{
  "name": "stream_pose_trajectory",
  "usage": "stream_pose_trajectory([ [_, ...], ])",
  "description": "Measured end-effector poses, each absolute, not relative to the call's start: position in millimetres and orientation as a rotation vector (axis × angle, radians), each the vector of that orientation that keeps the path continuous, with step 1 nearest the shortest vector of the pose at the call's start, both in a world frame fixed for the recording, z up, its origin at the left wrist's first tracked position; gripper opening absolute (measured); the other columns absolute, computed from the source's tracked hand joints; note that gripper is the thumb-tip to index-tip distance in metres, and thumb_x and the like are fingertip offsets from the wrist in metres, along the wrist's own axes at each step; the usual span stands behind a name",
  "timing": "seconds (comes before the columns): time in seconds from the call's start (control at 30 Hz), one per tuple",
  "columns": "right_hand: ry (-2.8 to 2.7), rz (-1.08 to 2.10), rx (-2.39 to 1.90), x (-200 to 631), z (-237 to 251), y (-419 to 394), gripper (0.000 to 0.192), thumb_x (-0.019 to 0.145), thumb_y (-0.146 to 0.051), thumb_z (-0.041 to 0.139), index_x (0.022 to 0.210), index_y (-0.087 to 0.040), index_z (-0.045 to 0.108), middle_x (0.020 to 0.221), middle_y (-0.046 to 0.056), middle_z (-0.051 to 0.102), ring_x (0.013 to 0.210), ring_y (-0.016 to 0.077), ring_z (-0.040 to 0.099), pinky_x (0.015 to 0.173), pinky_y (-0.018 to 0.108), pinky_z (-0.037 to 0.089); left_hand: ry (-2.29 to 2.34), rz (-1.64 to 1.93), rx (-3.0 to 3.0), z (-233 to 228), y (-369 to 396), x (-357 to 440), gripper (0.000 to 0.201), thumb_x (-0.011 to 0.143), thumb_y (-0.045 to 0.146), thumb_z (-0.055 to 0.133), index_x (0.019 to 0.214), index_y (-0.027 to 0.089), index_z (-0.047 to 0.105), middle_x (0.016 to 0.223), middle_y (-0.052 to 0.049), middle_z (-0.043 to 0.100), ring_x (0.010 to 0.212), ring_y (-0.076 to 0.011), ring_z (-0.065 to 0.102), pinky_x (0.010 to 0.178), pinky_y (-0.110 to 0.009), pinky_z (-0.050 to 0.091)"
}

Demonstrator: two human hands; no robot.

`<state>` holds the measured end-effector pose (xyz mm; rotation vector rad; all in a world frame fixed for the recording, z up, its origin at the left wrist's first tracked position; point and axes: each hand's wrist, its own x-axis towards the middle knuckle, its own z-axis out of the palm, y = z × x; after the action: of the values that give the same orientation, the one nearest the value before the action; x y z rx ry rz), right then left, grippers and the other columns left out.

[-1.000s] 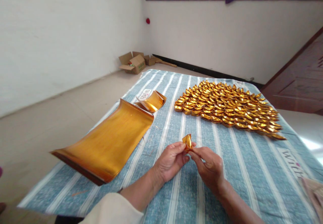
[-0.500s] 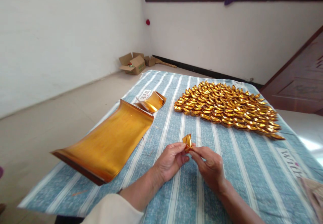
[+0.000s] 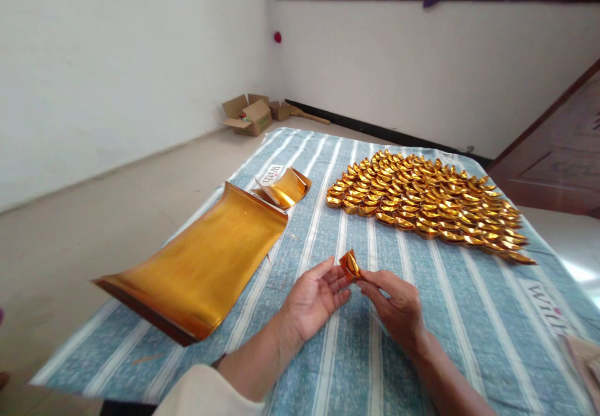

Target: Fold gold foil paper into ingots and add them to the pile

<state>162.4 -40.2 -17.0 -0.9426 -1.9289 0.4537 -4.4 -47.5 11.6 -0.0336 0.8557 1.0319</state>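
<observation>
A small folded gold paper ingot [image 3: 350, 265] is pinched at its near right end between the thumb and fingers of my right hand [image 3: 397, 303]. Just left of it, my left hand [image 3: 315, 297] is turned palm up, thumb lifted away and fingers loosely curled, its fingertips close under the ingot; whether they touch it I cannot tell. Beyond my hands to the right, many finished gold paper ingots [image 3: 429, 197] sit packed in overlapping rows. To the left lies a stack of large gold foil paper sheets [image 3: 206, 257], its ends curling up.
A smaller curled piece of gold paper [image 3: 287, 190] lies behind the large sheets. Blue-and-white striped cloth [image 3: 307, 241] covers the table. Open cardboard boxes [image 3: 250, 116] stand on the floor by the wall. Something brownish [image 3: 581, 360] shows at the right edge.
My left thumb and fingers have come off the folded ingot and opened. My right hand keeps its pinch, and the ingot has tilted to the left.
</observation>
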Motion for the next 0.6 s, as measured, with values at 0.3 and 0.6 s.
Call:
stream_pose_trajectory([
  [0.3,-1.993,0.363,-0.873,171.5,-14.1,-34.4,0.016,0.09,-0.015,0.054,0.096,-0.02,0.069,0.078,0.003,0.073,0.065,0.0144,0.066,0.061,0.027,0.051,0.804,0.957,0.089,10.8,-52.4,-6.9,0.016,0.085,0.017,0.061,0.093,0.006,0.07,0.096,-0.012,0.071,0.083,-0.0177,0.066,0.059,-0.023,0.05],
  [0.6,-1.941,0.303,-0.948,164.3,-13.0,-39.4,0.016,0.089,-0.02,0.055,0.097,-0.019,0.069,0.073,0.004,0.071,0.06,0.0149,0.065,0.057,0.027,0.051,0.73,1.006,0.18,9.3,-56.1,-5.5,0.009,0.073,0.008,0.073,0.081,0.007,0.07,0.087,-0.009,0.07,0.078,-0.0139,0.064,0.069,-0.023,0.049],
])
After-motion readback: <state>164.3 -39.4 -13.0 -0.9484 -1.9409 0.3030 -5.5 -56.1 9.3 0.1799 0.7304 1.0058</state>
